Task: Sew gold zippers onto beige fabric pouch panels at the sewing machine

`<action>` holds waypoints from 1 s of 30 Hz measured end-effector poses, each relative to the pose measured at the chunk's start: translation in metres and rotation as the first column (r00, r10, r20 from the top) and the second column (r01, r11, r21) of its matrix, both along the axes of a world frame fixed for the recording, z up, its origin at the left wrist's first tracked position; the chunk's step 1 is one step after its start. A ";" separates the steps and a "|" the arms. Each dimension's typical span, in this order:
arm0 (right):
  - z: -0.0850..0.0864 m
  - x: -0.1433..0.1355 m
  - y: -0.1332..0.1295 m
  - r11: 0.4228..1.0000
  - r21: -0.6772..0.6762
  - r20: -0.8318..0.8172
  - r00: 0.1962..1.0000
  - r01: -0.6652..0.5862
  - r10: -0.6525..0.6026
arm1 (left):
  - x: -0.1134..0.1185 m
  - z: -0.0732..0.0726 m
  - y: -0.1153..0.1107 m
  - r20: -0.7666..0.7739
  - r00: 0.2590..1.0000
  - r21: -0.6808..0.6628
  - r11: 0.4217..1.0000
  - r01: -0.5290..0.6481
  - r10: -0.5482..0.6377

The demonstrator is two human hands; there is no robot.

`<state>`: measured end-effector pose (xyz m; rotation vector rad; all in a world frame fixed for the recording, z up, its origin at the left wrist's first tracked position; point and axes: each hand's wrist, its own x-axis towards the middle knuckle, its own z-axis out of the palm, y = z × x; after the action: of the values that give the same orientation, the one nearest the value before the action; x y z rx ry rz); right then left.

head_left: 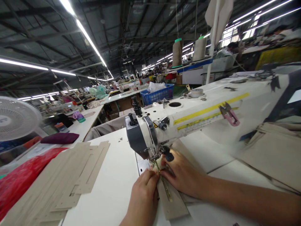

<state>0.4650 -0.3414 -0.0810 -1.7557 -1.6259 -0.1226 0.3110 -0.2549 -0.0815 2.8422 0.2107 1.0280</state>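
A white sewing machine (162, 128) stands before me, its needle area over a beige fabric piece (175, 207). A zipper (166, 187) with gold teeth runs along that piece toward the presser foot. My left hand (145, 188) is at the left edge of the piece, fingers bent and pressed together on it beside the zipper. On the other side, my right hand (182, 172) has thumb and forefinger closed on the fabric close to the presser foot. The fingertips of both hands are partly hidden, and the needle point does not show clearly.
Flat beige panels (77, 169) lie stacked at the left, beside a red plastic bag (30, 179). More beige fabric (270, 153) lies at the right. Pink-handled thread snips (229, 114) hang on the machine arm. A fan (16, 119) stands at far left.
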 end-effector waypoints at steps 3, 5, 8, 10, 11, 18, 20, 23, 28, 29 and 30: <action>-0.004 0.000 0.003 0.999 -0.034 0.041 0.999 0.024 -0.023 | 0.000 -0.002 0.001 -0.024 1.000 0.011 1.000 0.010 -0.010; -0.006 0.002 0.004 0.998 -0.049 0.065 0.997 0.035 -0.032 | 0.000 -0.002 0.001 -0.065 0.998 0.001 1.000 0.015 -0.015; -0.010 0.004 0.006 0.999 -0.035 0.081 0.997 0.012 -0.009 | 0.001 0.000 0.002 -0.081 0.997 -0.028 1.000 0.014 -0.017; -0.011 0.006 0.007 1.000 0.001 0.083 0.997 -0.003 0.003 | 0.002 0.000 0.003 -0.086 0.996 -0.056 0.998 0.013 -0.018; -0.012 0.007 0.009 1.000 0.017 0.081 0.997 -0.009 0.007 | 0.003 0.001 0.003 -0.093 0.995 -0.073 0.997 0.011 -0.018; -0.003 0.011 0.019 0.995 -0.101 0.019 1.000 0.012 -0.010 | 0.005 -0.001 0.004 -0.162 0.987 -0.148 0.989 -0.029 0.005; 0.000 0.008 0.018 0.991 -0.125 0.029 0.998 0.056 -0.053 | 0.004 0.001 0.004 -0.171 0.985 -0.142 0.989 -0.033 0.008; -0.001 0.003 0.015 0.983 -0.099 0.087 0.985 0.155 -0.147 | 0.004 0.002 0.005 -0.165 0.986 -0.124 0.992 -0.025 0.005; -0.004 0.001 0.026 0.961 -0.144 0.170 0.963 0.234 -0.209 | 0.003 -0.002 0.011 -0.148 0.989 -0.086 0.996 0.006 -0.019; -0.003 0.003 0.031 0.958 -0.164 0.176 0.962 0.237 -0.208 | 0.003 -0.003 0.012 -0.148 0.989 -0.072 0.997 0.005 -0.016; -0.002 0.004 0.035 0.956 -0.179 0.177 0.964 0.232 -0.200 | 0.003 -0.003 0.013 -0.150 0.989 -0.055 0.999 0.000 -0.009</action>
<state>0.4694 -0.3064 -0.0831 -2.1238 -1.5948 -0.2130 0.3141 -0.2420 -0.0849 2.8704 0.2415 0.7940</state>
